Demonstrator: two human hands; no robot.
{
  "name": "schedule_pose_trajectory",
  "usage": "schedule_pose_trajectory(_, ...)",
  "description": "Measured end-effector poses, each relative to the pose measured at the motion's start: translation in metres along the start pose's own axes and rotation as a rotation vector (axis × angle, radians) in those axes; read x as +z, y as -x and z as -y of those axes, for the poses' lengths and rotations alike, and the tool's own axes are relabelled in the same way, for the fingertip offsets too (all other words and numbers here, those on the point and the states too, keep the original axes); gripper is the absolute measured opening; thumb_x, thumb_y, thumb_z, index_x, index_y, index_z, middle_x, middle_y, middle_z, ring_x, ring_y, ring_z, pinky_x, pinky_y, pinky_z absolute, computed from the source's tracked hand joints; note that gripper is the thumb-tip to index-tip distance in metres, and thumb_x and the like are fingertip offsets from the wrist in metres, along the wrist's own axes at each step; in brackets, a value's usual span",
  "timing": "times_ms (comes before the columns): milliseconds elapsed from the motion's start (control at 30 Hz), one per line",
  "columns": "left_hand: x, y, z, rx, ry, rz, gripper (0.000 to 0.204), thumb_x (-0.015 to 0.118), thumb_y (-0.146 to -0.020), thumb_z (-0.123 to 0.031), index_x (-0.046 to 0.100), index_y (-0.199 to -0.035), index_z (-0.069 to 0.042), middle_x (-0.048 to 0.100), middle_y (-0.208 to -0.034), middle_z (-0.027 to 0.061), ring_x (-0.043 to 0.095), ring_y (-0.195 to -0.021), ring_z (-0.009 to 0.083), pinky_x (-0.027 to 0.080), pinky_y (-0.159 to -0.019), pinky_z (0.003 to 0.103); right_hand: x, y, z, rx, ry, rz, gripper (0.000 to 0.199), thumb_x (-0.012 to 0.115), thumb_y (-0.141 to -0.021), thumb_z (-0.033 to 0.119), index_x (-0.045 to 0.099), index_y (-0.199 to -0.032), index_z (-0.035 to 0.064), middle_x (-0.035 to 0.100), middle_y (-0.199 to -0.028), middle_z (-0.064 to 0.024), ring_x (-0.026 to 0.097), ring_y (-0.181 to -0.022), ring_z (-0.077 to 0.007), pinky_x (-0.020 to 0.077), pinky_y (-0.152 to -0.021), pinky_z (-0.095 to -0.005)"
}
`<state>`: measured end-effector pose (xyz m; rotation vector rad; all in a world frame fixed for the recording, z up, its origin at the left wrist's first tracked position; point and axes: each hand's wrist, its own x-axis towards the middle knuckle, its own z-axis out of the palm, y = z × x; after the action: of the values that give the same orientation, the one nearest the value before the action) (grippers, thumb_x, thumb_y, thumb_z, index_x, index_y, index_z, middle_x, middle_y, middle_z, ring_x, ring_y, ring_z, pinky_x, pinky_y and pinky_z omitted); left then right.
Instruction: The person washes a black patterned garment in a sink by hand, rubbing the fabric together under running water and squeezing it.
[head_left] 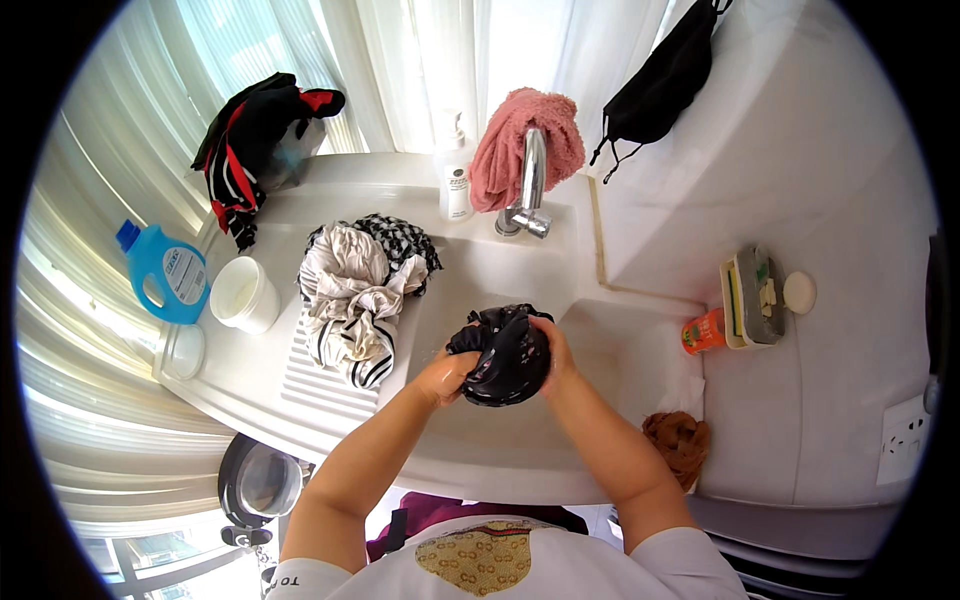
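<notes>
A wet, bunched-up black cloth with small light and pink specks (512,355) is gathered between my two hands over the white sink basin (540,440). My left hand (445,375) grips its left side, the fingers partly tucked into the fabric. Around the right side curls my right hand (556,350), most of its fingers hidden behind the cloth. Left of the basin, a heap of pale clothes with a striped edge (350,290) lies on the ribbed washboard (315,375). A black-and-white patterned cloth (400,240) sits against the back of that heap.
Behind the basin stands a chrome faucet (533,180) with a pink towel (510,140) draped over it, beside a white pump bottle (456,180). A blue detergent bottle (170,270) and white tub (245,295) stand left. A brown cloth (680,445) lies at the right edge.
</notes>
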<state>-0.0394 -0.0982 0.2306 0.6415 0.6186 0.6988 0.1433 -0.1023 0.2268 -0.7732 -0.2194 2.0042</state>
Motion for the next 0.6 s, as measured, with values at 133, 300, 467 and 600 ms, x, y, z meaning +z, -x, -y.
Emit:
schedule_pose_trajectory(133,-0.011,0.01,0.008,-0.018,-0.088,0.041,0.043,0.062,-0.078,-0.01,0.054,-0.12,-0.008,0.063,-0.106,0.0049,0.061,-0.095,0.0142,0.049,-0.082,0.027,0.01,0.011,-0.022,-0.09,-0.006,0.066,0.044,0.044,-0.082,0.031,0.059,-0.111,0.0009,0.064,-0.106,-0.0163,0.063,-0.097,-0.0271,0.0504,-0.088,-0.04)
schedule_pose_trajectory(300,-0.029,0.029,0.006,-0.128,-0.186,0.056,0.04,0.061,-0.08,-0.011,0.055,-0.119,-0.007,0.064,-0.103,0.0046,0.063,-0.087,0.0139,0.052,-0.074,0.027,-0.012,0.003,-0.062,-0.187,-0.002,-0.165,0.039,0.045,-0.082,0.034,0.064,-0.098,0.0043,0.067,-0.095,-0.0129,0.065,-0.086,-0.0268,0.052,-0.084,-0.0396)
schedule_pose_trajectory(467,-0.059,0.04,0.02,-0.222,-0.004,-0.064,0.03,0.058,-0.086,-0.02,0.058,-0.114,-0.009,0.065,-0.105,0.0084,0.065,-0.092,0.0195,0.053,-0.081,0.033,0.014,0.021,-0.094,-0.165,0.037,-0.492,0.049,0.05,-0.082,0.05,0.063,-0.109,0.0108,0.064,-0.107,-0.0111,0.062,-0.098,-0.0276,0.0488,-0.088,-0.0461)
schedule_pose_trajectory(600,-0.065,0.059,0.001,-0.396,0.135,-0.049,0.037,0.057,-0.086,-0.031,0.056,-0.116,-0.01,0.063,-0.11,0.0102,0.063,-0.098,0.0261,0.05,-0.084,0.046,0.029,0.042,-0.12,-0.206,-0.102,-0.496,0.059,0.049,-0.082,0.061,0.059,-0.118,0.0153,0.058,-0.121,-0.0112,0.056,-0.111,-0.0322,0.0432,-0.092,-0.0568)
